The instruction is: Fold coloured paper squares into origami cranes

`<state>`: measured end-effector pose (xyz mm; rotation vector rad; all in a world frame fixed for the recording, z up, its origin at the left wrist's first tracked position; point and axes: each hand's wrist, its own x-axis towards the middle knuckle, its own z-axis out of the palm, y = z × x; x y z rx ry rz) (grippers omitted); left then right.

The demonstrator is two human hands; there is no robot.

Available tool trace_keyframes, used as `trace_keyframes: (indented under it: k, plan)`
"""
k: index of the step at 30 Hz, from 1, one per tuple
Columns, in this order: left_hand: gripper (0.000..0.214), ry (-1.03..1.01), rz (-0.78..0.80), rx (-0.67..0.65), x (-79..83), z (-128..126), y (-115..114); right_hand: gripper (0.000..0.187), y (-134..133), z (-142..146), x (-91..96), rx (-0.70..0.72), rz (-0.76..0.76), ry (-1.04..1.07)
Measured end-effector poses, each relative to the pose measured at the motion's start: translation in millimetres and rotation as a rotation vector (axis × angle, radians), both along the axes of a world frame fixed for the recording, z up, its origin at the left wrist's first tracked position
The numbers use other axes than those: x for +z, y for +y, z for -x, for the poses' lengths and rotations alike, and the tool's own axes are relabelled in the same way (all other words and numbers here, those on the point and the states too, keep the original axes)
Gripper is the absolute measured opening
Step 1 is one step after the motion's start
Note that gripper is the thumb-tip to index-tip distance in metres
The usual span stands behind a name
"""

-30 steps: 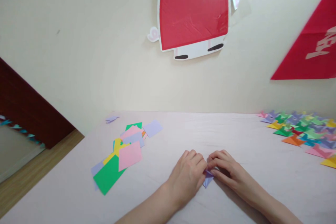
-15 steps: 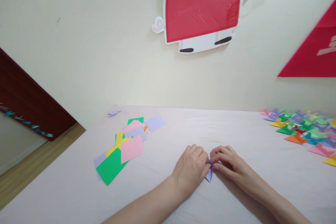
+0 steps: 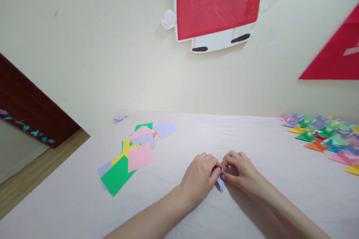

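Observation:
A small folded lilac paper piece (image 3: pixel 220 183) rests on the pale tabletop (image 3: pixel 179 209) near the front middle. My left hand (image 3: pixel 198 179) pinches its left side with curled fingers. My right hand (image 3: pixel 241 173) pinches the right side, fingertips meeting those of the left. Most of the paper is hidden between my fingers; only a lower point shows.
A loose pile of flat coloured paper squares (image 3: pixel 131 155) lies to the left. Several folded paper pieces in many colours (image 3: pixel 325 136) are spread at the far right. One small lilac scrap (image 3: pixel 120 118) sits at the far left edge. A wall with red decorations rises behind.
Both hands have shifted slightly while working the lilac paper, which now stands more upright between the fingertips. The view has drifted a little.

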<state>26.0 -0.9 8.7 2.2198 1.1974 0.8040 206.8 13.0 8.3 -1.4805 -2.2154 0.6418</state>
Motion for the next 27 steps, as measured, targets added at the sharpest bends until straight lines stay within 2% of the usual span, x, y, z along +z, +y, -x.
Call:
trace_keyframes:
  k: [8,12,16,21,25,27]
  plan:
    - [0.013,-0.021,0.042,-0.043,9.2,2.6,0.7,0.011,8.2,-0.8,1.0,0.046,0.006,0.003]
    - [0.004,-0.017,0.055,0.018,6.8,1.1,2.7,0.018,2.4,-4.7,0.0,0.051,0.008,0.1]
    - [0.008,-0.001,0.047,0.065,5.6,-2.0,2.8,0.019,-1.1,-6.8,-0.2,0.055,0.0,0.134]
    - [0.011,-0.016,0.052,0.061,8.1,-3.1,2.1,0.025,-1.2,-6.6,1.7,0.079,-0.003,0.146]
    - [0.011,-0.113,0.091,0.063,7.3,-1.8,2.5,0.026,-3.5,-2.9,5.2,0.074,-0.034,0.181]
    - [0.006,-0.248,0.187,0.107,5.8,-3.2,2.0,0.023,-4.9,-0.5,6.1,0.034,-0.111,0.25]
